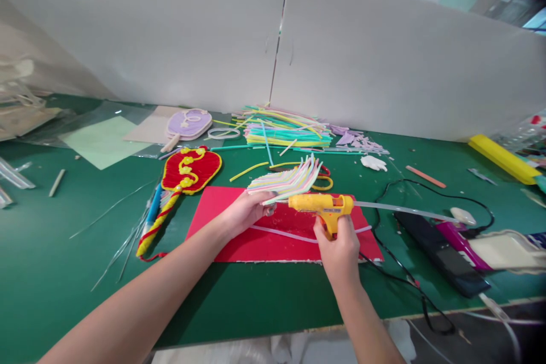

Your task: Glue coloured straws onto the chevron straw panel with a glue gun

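Note:
My right hand is wrapped round the handle of a yellow glue gun, with a long clear glue stick sticking out of its back. The nozzle points left and meets the near edge of a fan-shaped bunch of pastel pipe cleaners. That bunch is held up by my left hand, its fingers closed on the lower left side. Beneath both hands lies a red board, with a single lilac pipe cleaner across it. Whether glue is coming out is too small to tell.
Behind are a heap of coloured pipe cleaners and scissors. To the left lie a red and yellow fan and a lilac fan. At right, a black cable loops near a phone. A grey partition stands behind.

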`<state>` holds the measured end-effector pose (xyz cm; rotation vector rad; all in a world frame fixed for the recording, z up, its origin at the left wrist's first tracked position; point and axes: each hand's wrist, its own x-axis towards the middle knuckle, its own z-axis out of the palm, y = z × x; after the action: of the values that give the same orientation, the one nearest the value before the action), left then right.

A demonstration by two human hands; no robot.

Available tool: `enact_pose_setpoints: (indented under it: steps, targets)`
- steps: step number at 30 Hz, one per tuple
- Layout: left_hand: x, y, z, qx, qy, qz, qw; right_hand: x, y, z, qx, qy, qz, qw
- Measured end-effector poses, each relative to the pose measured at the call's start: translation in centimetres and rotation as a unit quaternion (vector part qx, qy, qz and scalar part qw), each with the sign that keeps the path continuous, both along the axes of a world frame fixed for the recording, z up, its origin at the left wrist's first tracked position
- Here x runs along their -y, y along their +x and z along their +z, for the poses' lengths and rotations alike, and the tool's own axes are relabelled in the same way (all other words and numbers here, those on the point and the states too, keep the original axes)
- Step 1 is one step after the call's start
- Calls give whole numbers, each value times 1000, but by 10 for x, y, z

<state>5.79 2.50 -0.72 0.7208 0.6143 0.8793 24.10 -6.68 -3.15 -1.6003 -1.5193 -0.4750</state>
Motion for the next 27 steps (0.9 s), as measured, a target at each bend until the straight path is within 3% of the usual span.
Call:
enact_pose_setpoints:
  steps: [27]
  targets:
    - [-2, -2, 0, 0, 20, -6, 1000, 2, 7, -3, 0, -6, -20, 1000]
